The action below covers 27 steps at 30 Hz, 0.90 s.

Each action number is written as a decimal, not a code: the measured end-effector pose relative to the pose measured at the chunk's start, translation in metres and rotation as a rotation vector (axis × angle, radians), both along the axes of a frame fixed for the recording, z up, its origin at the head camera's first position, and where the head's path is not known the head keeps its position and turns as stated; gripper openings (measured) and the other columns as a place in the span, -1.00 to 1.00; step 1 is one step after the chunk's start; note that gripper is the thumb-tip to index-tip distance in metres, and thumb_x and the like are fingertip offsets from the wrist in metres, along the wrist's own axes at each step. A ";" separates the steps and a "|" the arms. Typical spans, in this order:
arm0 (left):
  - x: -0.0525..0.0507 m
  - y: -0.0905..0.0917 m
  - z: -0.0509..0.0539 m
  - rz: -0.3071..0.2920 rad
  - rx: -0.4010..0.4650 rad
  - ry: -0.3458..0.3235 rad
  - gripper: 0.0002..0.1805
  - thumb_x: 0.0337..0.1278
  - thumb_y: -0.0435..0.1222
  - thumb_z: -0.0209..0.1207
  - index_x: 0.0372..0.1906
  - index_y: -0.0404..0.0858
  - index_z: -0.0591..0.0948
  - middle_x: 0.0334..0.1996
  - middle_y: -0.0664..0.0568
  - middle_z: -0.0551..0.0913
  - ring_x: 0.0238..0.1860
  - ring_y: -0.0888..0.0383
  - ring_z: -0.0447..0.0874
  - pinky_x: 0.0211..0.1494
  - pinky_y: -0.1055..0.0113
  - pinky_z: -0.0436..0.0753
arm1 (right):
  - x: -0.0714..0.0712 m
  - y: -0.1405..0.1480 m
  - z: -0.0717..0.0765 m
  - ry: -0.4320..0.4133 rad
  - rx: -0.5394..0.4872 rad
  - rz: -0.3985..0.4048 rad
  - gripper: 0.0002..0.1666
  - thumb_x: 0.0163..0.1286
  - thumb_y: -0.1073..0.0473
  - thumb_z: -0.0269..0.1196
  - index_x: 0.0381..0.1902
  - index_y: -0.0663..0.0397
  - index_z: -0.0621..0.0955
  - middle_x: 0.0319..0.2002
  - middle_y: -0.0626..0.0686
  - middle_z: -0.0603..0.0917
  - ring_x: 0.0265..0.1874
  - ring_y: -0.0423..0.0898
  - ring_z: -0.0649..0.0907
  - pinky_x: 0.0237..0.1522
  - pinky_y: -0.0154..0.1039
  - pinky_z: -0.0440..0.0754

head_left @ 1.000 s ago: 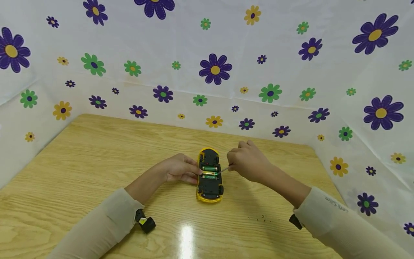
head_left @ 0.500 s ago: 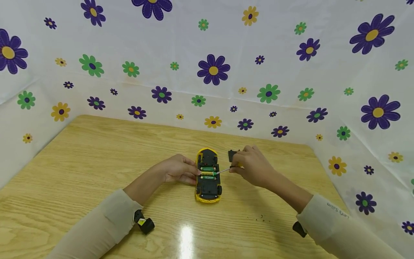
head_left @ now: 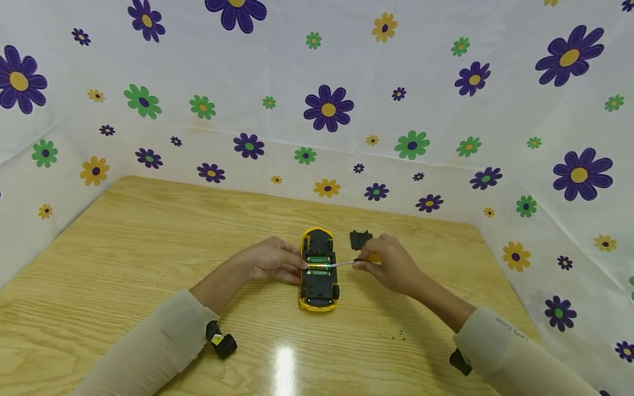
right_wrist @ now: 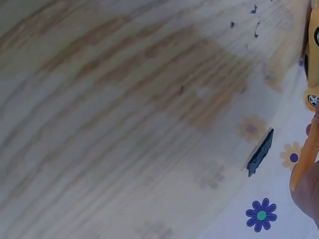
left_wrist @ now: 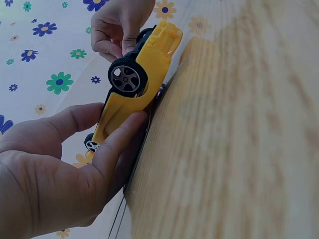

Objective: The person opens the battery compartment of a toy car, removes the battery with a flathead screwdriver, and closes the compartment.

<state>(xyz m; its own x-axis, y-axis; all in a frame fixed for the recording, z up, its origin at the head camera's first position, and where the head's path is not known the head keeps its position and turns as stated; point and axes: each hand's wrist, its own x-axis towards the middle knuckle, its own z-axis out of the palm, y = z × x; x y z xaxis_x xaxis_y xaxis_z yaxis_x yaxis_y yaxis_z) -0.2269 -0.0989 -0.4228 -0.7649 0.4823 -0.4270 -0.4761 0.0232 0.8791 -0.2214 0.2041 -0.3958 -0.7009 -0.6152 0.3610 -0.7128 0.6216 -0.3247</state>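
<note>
A yellow toy car [head_left: 319, 291] lies upside down on the table, its black underside up, three green-and-gold batteries [head_left: 318, 266] in the open compartment. My left hand [head_left: 271, 260] grips its left side, thumb near the middle battery; in the left wrist view the left hand [left_wrist: 65, 164] holds the yellow body [left_wrist: 119, 112] between thumb and fingers. My right hand [head_left: 391, 264] holds a screwdriver by its orange handle [head_left: 373, 257], the metal shaft [head_left: 344, 263] reaching the right end of the middle battery. The right wrist view shows the orange handle [right_wrist: 305, 152] at its right edge.
A black cover [head_left: 360, 239] lies on the table [head_left: 198, 220] behind my right hand; it also shows in the right wrist view [right_wrist: 260, 153]. Small dark bits [head_left: 401, 332] are scattered at the front right. A flower-printed white cloth [head_left: 277, 66] stands around the table's back and sides.
My right hand has shifted slightly right and down and lies lower, so the black cover and orange handle show more. The shaft is flatter. My left hand stays on the car; the batteries remain in place.
</note>
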 end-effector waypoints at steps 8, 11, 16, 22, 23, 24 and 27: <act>0.001 -0.001 0.001 -0.011 0.015 0.000 -0.55 0.34 -0.53 0.22 0.28 -0.59 0.48 0.07 -0.34 0.66 0.02 -0.14 0.74 0.14 0.05 0.76 | -0.001 0.004 -0.011 -0.180 -0.087 -0.039 -0.88 0.27 0.20 0.49 -0.37 -0.09 0.72 -0.37 -0.22 0.69 -0.33 -0.06 0.53 -0.26 -0.13 0.56; 0.001 0.000 0.001 -0.010 0.005 0.003 -0.57 0.33 -0.53 0.22 0.25 -0.59 0.50 0.05 -0.34 0.67 0.00 -0.14 0.75 0.13 0.05 0.76 | -0.002 0.005 -0.014 -0.208 -0.105 -0.048 -0.88 0.27 0.20 0.49 -0.36 -0.11 0.72 -0.36 -0.23 0.69 -0.31 -0.10 0.54 -0.22 -0.11 0.58; 0.001 0.001 0.002 -0.008 -0.001 0.006 -0.60 0.33 -0.52 0.23 0.22 -0.57 0.53 0.02 -0.32 0.68 -0.03 -0.13 0.76 0.11 0.06 0.77 | -0.002 0.007 -0.016 -0.213 -0.102 -0.064 -0.88 0.28 0.19 0.49 -0.36 -0.13 0.72 -0.34 -0.24 0.69 -0.30 -0.11 0.55 -0.21 -0.12 0.59; 0.001 0.001 0.001 -0.002 -0.010 0.008 -0.63 0.33 -0.51 0.23 0.18 -0.56 0.56 0.00 -0.31 0.69 -0.05 -0.12 0.77 0.09 0.06 0.78 | -0.001 0.007 -0.008 -0.133 -0.051 -0.024 -0.88 0.25 0.17 0.51 -0.36 -0.08 0.73 -0.36 -0.20 0.72 -0.36 -0.07 0.53 -0.31 -0.16 0.56; 0.001 0.001 0.001 0.000 -0.012 0.007 -0.62 0.33 -0.51 0.24 0.18 -0.56 0.56 0.00 -0.31 0.69 -0.04 -0.13 0.77 0.09 0.06 0.78 | -0.001 0.007 -0.006 -0.110 -0.035 -0.014 -0.88 0.24 0.17 0.52 -0.37 -0.07 0.73 -0.37 -0.18 0.72 -0.38 -0.06 0.52 -0.33 -0.18 0.54; 0.001 0.001 0.001 0.001 -0.012 0.005 -0.62 0.32 -0.51 0.24 0.19 -0.56 0.55 0.01 -0.31 0.69 -0.04 -0.13 0.76 0.09 0.06 0.78 | -0.001 0.006 -0.003 -0.087 -0.016 -0.006 -0.87 0.23 0.17 0.53 -0.37 -0.05 0.73 -0.38 -0.16 0.73 -0.40 -0.05 0.52 -0.35 -0.20 0.51; 0.000 0.000 0.001 0.004 -0.011 0.000 -0.59 0.32 -0.51 0.24 0.23 -0.56 0.53 0.02 -0.32 0.68 -0.02 -0.15 0.76 0.10 0.06 0.78 | -0.001 0.003 0.006 -0.019 0.048 0.018 -0.86 0.19 0.16 0.55 -0.39 -0.05 0.74 -0.41 -0.15 0.74 -0.45 -0.06 0.50 -0.39 -0.26 0.42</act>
<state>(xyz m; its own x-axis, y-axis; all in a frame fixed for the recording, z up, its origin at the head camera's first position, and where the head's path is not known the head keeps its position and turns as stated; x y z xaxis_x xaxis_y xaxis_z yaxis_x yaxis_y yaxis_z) -0.2268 -0.0985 -0.4221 -0.7668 0.4743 -0.4325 -0.4762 0.0313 0.8788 -0.2224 0.2068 -0.3894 -0.6961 -0.6438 0.3177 -0.7179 0.6239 -0.3088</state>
